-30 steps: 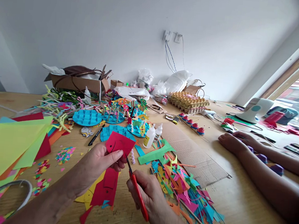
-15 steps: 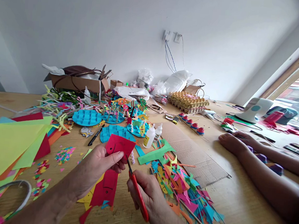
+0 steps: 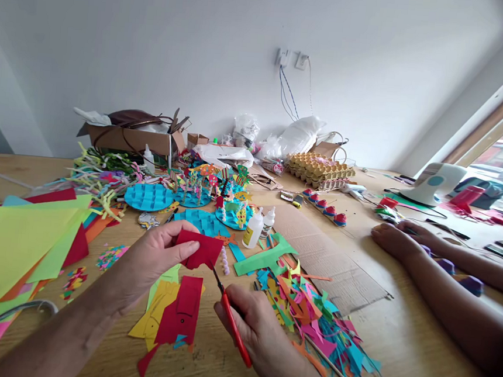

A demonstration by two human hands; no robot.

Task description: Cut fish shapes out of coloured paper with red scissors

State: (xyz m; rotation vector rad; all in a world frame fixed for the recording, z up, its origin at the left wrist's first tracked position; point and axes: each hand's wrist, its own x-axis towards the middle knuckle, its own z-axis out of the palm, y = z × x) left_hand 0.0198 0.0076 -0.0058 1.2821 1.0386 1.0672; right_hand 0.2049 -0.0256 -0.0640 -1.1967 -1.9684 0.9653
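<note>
Pinched between the thumb and fingers of my left hand is a piece of red paper, held up above the table. My right hand grips red-handled scissors, their dark blades touching the paper's lower right edge. Below the hands lies another red paper piece with a black outline and dot drawn on it. It overlaps yellow paper that also carries drawn lines. Small blue scraps and a red scrap rest beside it.
Coloured paper sheets are stacked at left. Paper offcuts heap up at right beside flat cardboard. Glue bottles and blue discs stand ahead, with egg trays behind. Another person's arms rest at right.
My left hand has turned the red paper, and the drawn marks seen on it before no longer show. The scissors stay at its lower right edge.
</note>
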